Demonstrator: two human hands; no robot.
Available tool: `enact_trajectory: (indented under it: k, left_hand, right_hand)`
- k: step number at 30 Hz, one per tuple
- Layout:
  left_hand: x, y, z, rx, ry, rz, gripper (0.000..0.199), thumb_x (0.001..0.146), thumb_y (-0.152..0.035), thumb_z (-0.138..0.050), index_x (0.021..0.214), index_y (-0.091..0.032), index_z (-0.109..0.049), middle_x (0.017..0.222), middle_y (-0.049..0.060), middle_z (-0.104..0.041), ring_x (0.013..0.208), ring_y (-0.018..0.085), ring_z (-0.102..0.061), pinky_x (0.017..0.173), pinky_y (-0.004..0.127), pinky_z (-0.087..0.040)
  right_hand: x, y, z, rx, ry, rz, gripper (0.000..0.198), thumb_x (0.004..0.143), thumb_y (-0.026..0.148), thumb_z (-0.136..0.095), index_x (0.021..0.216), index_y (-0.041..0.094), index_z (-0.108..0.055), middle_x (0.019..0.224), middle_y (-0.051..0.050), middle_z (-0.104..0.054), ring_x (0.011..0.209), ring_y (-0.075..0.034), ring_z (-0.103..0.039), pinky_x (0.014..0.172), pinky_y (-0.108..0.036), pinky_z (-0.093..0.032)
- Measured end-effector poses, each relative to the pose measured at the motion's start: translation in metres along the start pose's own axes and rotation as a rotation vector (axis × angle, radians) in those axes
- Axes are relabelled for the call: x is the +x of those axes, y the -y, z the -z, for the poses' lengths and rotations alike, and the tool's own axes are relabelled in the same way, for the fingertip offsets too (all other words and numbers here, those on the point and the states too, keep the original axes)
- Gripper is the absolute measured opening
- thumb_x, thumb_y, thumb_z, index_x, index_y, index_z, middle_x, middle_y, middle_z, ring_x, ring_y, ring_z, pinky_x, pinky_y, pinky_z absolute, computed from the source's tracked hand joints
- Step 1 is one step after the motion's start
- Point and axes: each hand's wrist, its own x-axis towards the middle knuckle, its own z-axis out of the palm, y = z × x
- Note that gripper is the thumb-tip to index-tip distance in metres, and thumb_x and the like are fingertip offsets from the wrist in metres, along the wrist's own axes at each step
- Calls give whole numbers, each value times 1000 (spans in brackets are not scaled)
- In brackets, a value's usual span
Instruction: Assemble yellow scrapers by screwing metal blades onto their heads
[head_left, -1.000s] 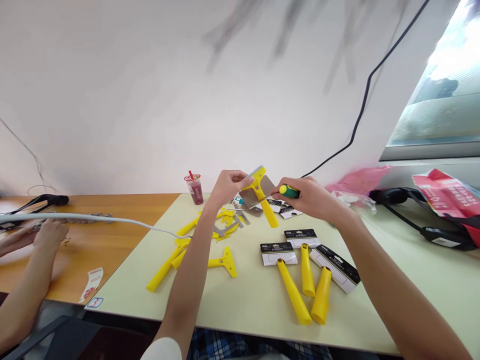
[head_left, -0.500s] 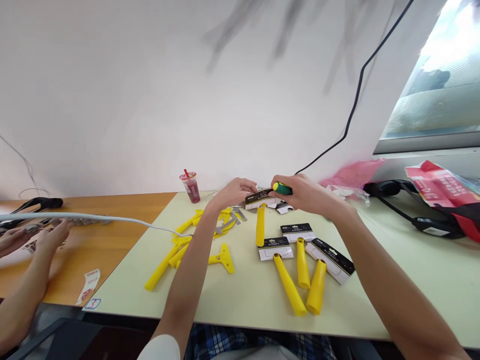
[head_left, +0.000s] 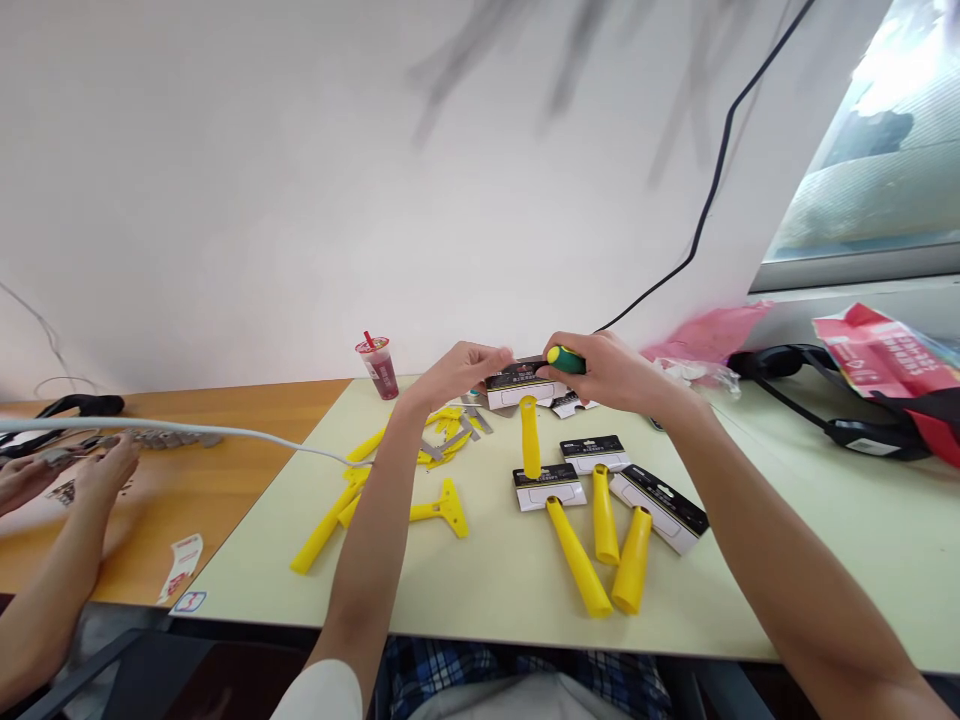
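Note:
My left hand [head_left: 466, 368] is closed on the left end of a yellow scraper's black-and-white card sleeve [head_left: 517, 388]. Its yellow handle [head_left: 530, 435] points toward me. At the sleeve's right end, my right hand [head_left: 604, 368] grips a screwdriver with a green handle and yellow butt [head_left: 566, 360]; its shaft is hidden. Nearer me lie three more sleeved scrapers, with yellow handles [head_left: 579, 560] and card sleeves [head_left: 549, 488]. Left of them is a bare yellow scraper [head_left: 451, 508], beside a pile of yellow scraper parts and grey metal blades [head_left: 471, 425].
A lidded drink cup [head_left: 381, 368] stands at the back left. A white cable [head_left: 247, 432] crosses from the left. Headphones [head_left: 817, 395] and a red-and-white bag [head_left: 877, 350] lie at right. Another person's hands [head_left: 109, 470] work at the wooden table [head_left: 247, 420].
My left fingers have closed onto the sleeve's left end, and the sleeve has tilted to show more of its face. The right hand still holds the screwdriver at the sleeve's right end.

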Motion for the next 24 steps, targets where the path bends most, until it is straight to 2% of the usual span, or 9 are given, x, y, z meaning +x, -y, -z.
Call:
enact_trajectory:
  k: [3,10,13,16,20,22,24]
  left_hand:
    - [-3,-4,2,71,36,-60,53,81,-56,-90,117,-18,-82,107,9,-78,91,20,-67,82,31,-53]
    - [-6,-9,2,78,5,-102,37,83,-41,-88,111,-18,-82,103,7,-78,90,20,-69,82,32,-53]
    - [-8,-7,8,89,-36,-104,39,82,-42,-89,111,-18,-81,102,8,-79,90,20,-70,81,32,-53]
    - [-10,-2,18,73,-72,-99,46,81,-44,-90,116,-18,-78,107,10,-80,91,21,-71,79,32,-53]
    - [-8,17,32,49,-13,4,62,77,-43,-92,131,-19,-73,105,9,-80,89,20,-70,77,31,-53]
    - [-4,33,35,41,68,86,68,75,-42,-93,135,-20,-72,104,9,-80,87,19,-70,76,30,-54]
    - [3,51,34,45,153,169,68,73,-42,-93,134,-20,-74,106,9,-80,86,19,-70,71,29,-54]
  right_hand:
    - [-1,0,1,-2,-23,5,24,100,52,-65,97,28,-62,61,6,-58,53,-17,-56,55,-31,-43]
    - [-2,3,3,-32,-87,69,28,99,53,-67,93,27,-63,65,5,-60,59,-16,-50,58,-31,-36]
    - [1,-1,1,-73,-150,155,28,99,53,-67,93,25,-64,81,1,-68,73,-18,-56,68,-33,-40]
    - [6,-9,-4,-79,-167,196,30,98,54,-69,108,25,-68,102,-4,-74,88,-22,-63,79,-35,-44]
    - [17,-24,-18,-49,-25,100,49,95,61,-69,129,25,-68,108,-7,-78,86,-23,-65,75,-35,-47]
    - [24,-30,-31,4,109,48,42,94,56,-70,122,25,-71,101,-5,-79,76,-21,-65,67,-33,-46]
    - [30,-37,-45,49,244,0,31,91,50,-72,106,24,-74,91,-4,-79,65,-18,-61,59,-31,-44]
